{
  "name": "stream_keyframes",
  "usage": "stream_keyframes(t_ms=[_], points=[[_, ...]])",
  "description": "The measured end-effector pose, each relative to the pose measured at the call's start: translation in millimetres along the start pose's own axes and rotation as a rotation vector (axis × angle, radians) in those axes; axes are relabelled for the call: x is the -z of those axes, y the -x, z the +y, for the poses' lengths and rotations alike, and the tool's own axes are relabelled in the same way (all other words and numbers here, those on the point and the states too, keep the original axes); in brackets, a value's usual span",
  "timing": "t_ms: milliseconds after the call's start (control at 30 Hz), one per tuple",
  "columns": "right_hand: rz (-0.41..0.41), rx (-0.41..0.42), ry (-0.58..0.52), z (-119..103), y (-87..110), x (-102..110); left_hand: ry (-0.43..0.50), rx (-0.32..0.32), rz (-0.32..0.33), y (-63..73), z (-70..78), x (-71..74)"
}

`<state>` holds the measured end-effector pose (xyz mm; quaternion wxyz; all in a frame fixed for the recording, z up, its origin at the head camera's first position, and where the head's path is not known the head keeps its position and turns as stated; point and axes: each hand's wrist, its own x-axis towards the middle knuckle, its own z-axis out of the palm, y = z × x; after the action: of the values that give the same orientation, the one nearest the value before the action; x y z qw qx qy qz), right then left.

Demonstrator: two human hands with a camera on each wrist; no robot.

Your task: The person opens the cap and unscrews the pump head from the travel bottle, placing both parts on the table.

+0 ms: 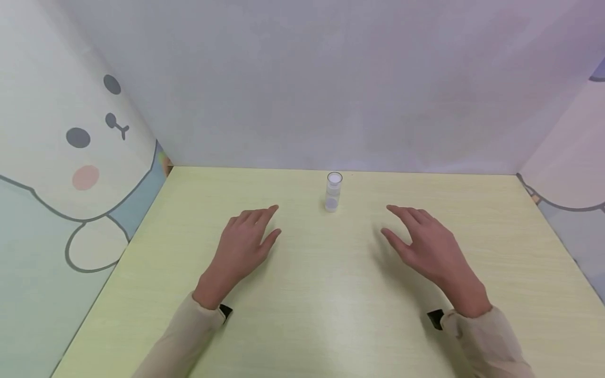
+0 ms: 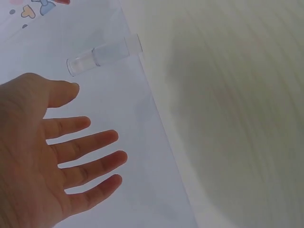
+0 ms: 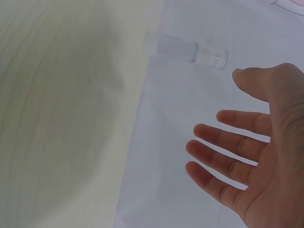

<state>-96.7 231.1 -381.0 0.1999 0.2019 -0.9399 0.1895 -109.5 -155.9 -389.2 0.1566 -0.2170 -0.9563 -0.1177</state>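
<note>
A small clear cylindrical bottle (image 1: pixel 333 193) with a see-through cap stands upright toward the back middle of the table. My left hand (image 1: pixel 241 244) hovers over the table on the bottle's left, its fingers spread and nothing in it. On the other side, my right hand (image 1: pixel 427 244) is held out the same way, empty, thumb apart from the fingers. Both hands are apart from the bottle. The left wrist view has the bottle (image 2: pixel 104 53) just beyond the thumb. In the right wrist view the bottle (image 3: pixel 185 50) appears past the right thumb.
The table (image 1: pixel 312 315) has a pale wood-grain top. A plain whitish wall (image 1: pixel 331 89) rises along its back edge. Side panels with cartoon prints, such as the left panel (image 1: pixel 42 226), border it on both sides.
</note>
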Motion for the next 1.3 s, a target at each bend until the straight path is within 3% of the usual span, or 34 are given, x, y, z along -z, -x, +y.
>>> stream_keyframes(t_ms=[233,700,1033,1300], points=[[0.037,0.015,-0.020,-5.1,-8.8,-4.7,0.011,-0.007,0.011,-8.5,5.2,-4.6],[0.036,0.022,-0.048,-10.2,-18.5,-10.0,0.031,0.015,-0.014,-24.9,14.6,-9.5],[0.028,0.022,-0.059,-15.5,-24.5,-14.2,0.044,0.026,-0.041,-28.8,19.0,-14.4],[0.034,0.032,-0.066,-14.9,-32.5,-16.3,0.026,-0.015,0.006,-37.5,21.7,-15.7]])
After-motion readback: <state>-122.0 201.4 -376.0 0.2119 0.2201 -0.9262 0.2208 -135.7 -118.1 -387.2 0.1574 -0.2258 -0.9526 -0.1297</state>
